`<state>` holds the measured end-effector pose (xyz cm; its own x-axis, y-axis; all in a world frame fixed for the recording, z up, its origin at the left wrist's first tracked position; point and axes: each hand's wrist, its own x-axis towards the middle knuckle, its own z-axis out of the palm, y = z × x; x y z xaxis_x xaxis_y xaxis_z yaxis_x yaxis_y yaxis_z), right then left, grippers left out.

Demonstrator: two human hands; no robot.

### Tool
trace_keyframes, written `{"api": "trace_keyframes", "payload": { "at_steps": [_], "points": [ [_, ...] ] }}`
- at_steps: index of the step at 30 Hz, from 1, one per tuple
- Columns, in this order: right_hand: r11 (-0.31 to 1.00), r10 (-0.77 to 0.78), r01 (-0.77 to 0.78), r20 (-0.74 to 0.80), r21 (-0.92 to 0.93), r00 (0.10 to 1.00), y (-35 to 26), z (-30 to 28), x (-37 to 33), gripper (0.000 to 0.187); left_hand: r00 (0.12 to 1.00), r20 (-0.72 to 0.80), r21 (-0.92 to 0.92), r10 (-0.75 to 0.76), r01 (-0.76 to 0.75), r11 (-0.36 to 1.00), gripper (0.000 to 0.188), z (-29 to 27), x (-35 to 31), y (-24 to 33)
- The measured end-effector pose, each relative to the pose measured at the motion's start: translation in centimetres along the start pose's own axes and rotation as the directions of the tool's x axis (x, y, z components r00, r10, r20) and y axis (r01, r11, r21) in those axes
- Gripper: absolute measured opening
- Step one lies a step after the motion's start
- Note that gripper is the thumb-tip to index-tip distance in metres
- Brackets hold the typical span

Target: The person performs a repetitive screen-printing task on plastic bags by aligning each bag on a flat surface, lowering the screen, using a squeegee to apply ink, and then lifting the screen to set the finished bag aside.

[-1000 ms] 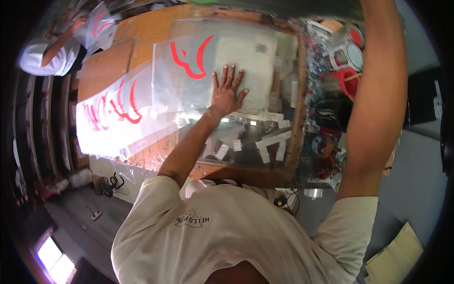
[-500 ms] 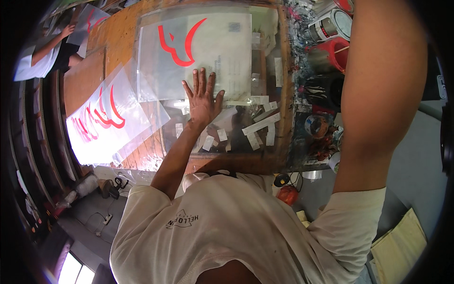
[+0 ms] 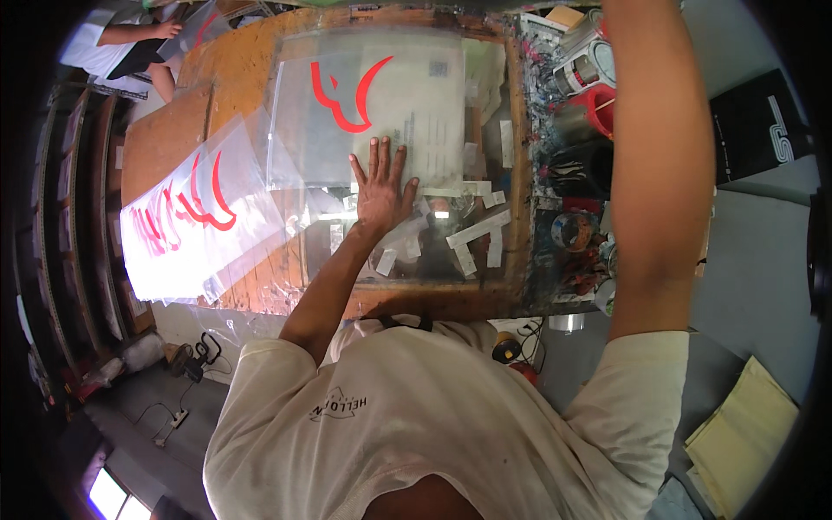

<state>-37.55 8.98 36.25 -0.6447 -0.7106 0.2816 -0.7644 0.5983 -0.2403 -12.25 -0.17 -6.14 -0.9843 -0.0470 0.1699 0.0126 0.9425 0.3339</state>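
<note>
1. Compared with the picture one second back, the clear plastic sheet point(image 3: 321, 143) has shifted rightward; its red curved mark point(image 3: 361, 102) sits nearer the small dark square point(image 3: 438, 68), which seems to lie beneath; the left hand point(image 3: 383, 195) has come closer to the body.
2. That sheet lies flat on the worktable point(image 3: 152, 178) before the person; the left hand appears to rest across its near edge, fingers apart and gripping nothing.
3. Its red mark looks complete; similar red marks already show on the overlapping printed sheets point(image 3: 178, 238) at left; how many sheets are left cannot be told.
4. The right forearm point(image 3: 660, 156) reaches forward past the upper edge; the right hand is out of view, so its fingers cannot be told.
5. White tape strips point(image 3: 495, 247) lie near the sheet; paint tins point(image 3: 585, 69) stand farther right; a co-worker's hand point(image 3: 167, 29) shows at far left.
</note>
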Motion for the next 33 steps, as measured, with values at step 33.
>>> {"api": "trace_keyframes", "payload": {
  "at_steps": [33],
  "points": [
    [0.997,0.065,-0.06,0.128,-0.042,0.99,6.0,33.2,-12.7,0.058,0.512,0.743,-0.632,-0.431,0.326,-0.703,0.017,-10.1,-10.2,4.3]
  ]
}}
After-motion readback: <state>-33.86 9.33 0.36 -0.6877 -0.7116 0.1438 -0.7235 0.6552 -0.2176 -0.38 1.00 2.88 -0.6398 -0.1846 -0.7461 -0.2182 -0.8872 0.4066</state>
